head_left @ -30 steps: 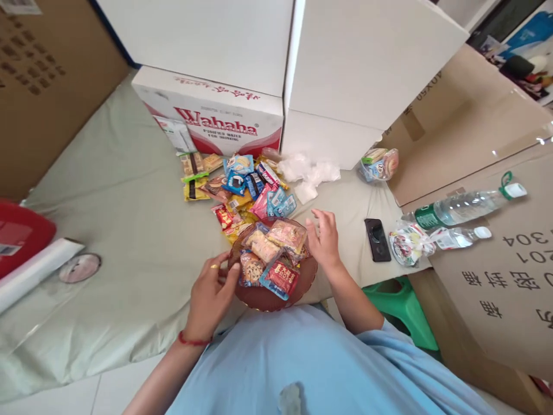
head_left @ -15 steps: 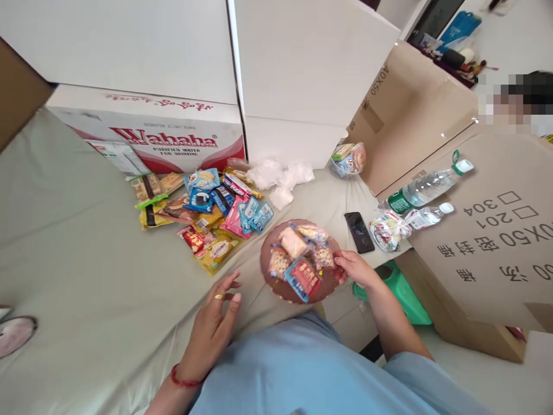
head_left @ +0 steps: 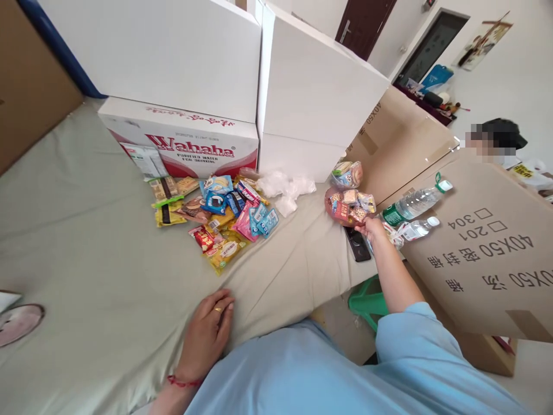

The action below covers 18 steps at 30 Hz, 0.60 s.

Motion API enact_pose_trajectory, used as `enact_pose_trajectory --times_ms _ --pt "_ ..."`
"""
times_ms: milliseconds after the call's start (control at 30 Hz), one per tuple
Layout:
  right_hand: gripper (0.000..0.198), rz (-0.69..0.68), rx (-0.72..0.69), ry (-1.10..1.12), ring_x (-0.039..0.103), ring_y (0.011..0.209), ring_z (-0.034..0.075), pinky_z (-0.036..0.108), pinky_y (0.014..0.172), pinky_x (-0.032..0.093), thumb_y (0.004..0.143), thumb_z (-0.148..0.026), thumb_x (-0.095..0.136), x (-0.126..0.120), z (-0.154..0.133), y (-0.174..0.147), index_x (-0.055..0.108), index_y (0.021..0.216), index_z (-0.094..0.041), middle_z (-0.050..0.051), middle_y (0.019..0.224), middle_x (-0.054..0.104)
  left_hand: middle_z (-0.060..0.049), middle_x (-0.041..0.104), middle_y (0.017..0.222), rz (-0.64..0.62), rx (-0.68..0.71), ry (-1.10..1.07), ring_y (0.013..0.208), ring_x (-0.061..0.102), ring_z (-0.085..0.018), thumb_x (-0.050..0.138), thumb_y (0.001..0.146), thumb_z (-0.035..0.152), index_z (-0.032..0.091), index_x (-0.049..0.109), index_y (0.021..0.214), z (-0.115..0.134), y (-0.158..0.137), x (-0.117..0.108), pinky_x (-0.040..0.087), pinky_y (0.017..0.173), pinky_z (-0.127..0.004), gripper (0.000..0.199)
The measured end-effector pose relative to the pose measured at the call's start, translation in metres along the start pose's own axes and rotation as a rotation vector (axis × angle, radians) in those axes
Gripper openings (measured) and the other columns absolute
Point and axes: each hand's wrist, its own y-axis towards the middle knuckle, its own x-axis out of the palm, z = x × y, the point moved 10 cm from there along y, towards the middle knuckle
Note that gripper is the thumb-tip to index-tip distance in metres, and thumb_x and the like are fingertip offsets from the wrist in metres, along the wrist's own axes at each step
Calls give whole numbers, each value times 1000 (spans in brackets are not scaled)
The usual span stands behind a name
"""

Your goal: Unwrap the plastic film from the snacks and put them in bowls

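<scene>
A reddish-brown plate (head_left: 334,208) carries multicoloured snack packets (head_left: 352,206); at nine o'clock, a red-lettered white box (head_left: 190,144) stands on a pale green cloth (head_left: 86,259).

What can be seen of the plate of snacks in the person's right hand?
The plate is round, reddish-brown and translucent, plastic by its look. The right hand grips its near rim and holds it up, tilted, out past the table's right end, above a black phone. Several wrapped snacks are heaped on it: one red packet, others pale or cookie-printed.
</scene>
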Motion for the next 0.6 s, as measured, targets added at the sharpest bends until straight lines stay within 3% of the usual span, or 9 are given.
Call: enact_pose_trajectory --times_ms 300,467,600 --pt "20 62 25 158 65 63 10 21 59 62 91 -4 50 36 3 43 59 102 -19 -3 72 64 -11 74 115 -41 -72 -65 107 71 -26 48 101 41 23 75 100 -7 1 4 61 96 -44 32" --pt "17 14 -78 168 66 69 10 22 66 62 93 -11 48 57 -25 52 57 104 -20 -1 79 64 -11 75 115 -53 -131 -105 108 72 -27 48 100 43 24 75 96 -7 3 3 60 97 -45 34" --pt "14 -73 -190 91 64 68 12 24 66 60 89 -18 54 86 -32 41 59 102 -20 1 76 65 -10 76 116 -42 -180 -140 107 73 -26 50 99 45 24 75 94 -10 2 0 61 95 -42 33"
